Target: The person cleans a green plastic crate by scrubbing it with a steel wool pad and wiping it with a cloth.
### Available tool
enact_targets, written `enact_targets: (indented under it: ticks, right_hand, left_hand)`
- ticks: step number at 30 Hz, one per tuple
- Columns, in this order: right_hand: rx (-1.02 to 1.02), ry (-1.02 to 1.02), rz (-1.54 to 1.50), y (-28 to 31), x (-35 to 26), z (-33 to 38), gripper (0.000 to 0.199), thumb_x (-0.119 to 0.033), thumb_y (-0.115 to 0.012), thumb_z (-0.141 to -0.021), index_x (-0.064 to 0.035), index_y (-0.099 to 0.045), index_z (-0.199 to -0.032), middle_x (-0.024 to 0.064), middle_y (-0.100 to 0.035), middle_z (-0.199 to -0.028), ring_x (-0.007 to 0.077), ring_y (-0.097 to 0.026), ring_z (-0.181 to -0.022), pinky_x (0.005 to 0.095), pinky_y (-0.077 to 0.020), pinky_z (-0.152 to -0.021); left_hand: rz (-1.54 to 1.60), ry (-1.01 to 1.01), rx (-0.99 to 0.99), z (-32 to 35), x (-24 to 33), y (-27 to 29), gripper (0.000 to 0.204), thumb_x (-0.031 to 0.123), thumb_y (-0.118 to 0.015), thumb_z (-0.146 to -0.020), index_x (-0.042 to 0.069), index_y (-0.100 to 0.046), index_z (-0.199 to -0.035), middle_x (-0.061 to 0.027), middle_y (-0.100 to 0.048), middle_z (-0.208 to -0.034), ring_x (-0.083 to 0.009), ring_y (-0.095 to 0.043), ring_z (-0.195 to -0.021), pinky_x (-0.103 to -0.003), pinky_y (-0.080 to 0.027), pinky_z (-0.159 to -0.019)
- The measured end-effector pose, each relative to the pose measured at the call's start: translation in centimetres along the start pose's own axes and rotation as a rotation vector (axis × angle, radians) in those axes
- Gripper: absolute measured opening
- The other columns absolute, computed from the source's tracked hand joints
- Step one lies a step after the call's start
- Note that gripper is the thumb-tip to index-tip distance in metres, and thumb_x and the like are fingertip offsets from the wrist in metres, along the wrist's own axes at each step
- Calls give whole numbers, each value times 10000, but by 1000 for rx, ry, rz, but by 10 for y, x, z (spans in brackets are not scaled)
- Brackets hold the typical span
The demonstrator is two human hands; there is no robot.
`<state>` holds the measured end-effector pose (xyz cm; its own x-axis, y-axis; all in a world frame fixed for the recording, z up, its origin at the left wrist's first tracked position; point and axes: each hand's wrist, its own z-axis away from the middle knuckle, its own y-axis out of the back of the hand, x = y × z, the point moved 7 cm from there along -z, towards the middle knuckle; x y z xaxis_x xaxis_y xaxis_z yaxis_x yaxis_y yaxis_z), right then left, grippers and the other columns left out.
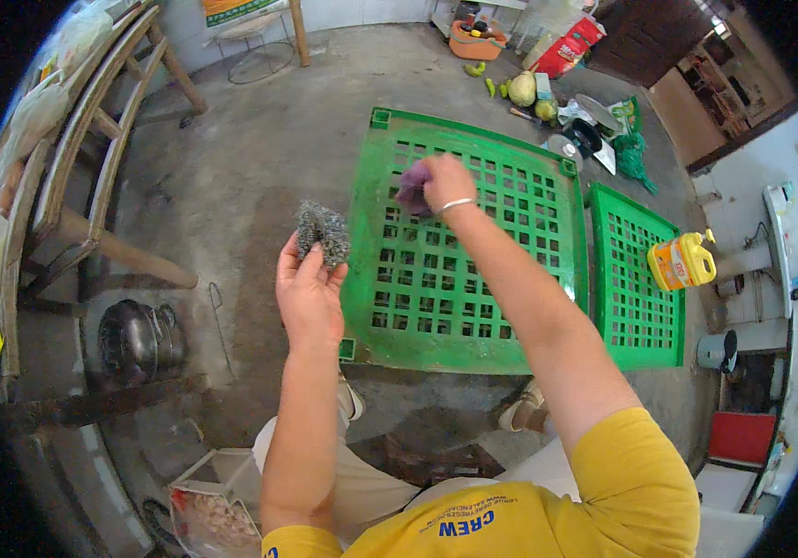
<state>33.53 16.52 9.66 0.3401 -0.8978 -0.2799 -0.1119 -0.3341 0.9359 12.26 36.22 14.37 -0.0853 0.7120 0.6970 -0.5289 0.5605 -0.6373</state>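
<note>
A grey steel-wool scouring pad [322, 232] is pinched in my left hand [310, 288], held up by the left edge of a large green plastic pallet [445, 354] with a square-holed grid. My right hand [450, 181], a white band on its wrist, grips a bunched purple cloth [413, 189] over the far left part of the grid. Whether the cloth touches the plastic I cannot tell. The pallet lies before my feet on the concrete floor.
Right of it lies a second green pallet [636, 357], with a yellow jug [682, 261] standing on it. Wooden frames [106, 126] and a dark metal pot [134, 342] are at left. Far off sit an orange basin [476, 45], melons [522, 90] and a black pan [583, 137].
</note>
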Motion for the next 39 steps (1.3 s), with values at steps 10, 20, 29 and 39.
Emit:
enact_targets:
  ticks: [10, 20, 29, 39]
  right_hand:
    - [-224, 268, 97, -46, -39, 83, 326, -120, -568, -742, -172, -596, -1062, 36, -538, -1138, 287, -441, -1116, 439, -437, -897]
    - [-346, 69, 92, 81, 50, 240, 452, -241, -672, -709, -164, -571, -1142, 72, -527, -1187, 297, -464, -1118, 446, -406, -913]
    - [-82, -136, -286, 152, 169, 290, 397, -264, -625, -797, -104, -578, -1157, 193, -475, -1291, 339, -436, -1205, 418, -344, -1018]
    - [532, -339, -194, 296, 374, 324, 370, -218, -645, -788, -99, -587, -1135, 196, -511, -1243, 352, -469, -1164, 414, -373, -991]
  left_hand:
    - [16, 11, -12, -5, 0, -13, 290, 51, -524, -873, 92, -467, -1155, -41, -583, -1046, -157, -582, -887, -304, -474, -705]
    - [-60, 75, -261, 16, -62, -35, 375, -34, -456, -867, 38, -434, -1234, -102, -543, -1130, -235, -558, -991, -392, -489, -847]
    - [-369, 339, -490, 91, -168, -94, 428, -31, -456, -873, -28, -374, -1292, -120, -502, -1203, -251, -549, -1066, -386, -483, -896]
    - [-404, 537, -750, 180, -328, -269, 449, 14, -520, -865, 32, -395, -1297, -98, -546, -1175, -216, -581, -990, -407, -507, -853]
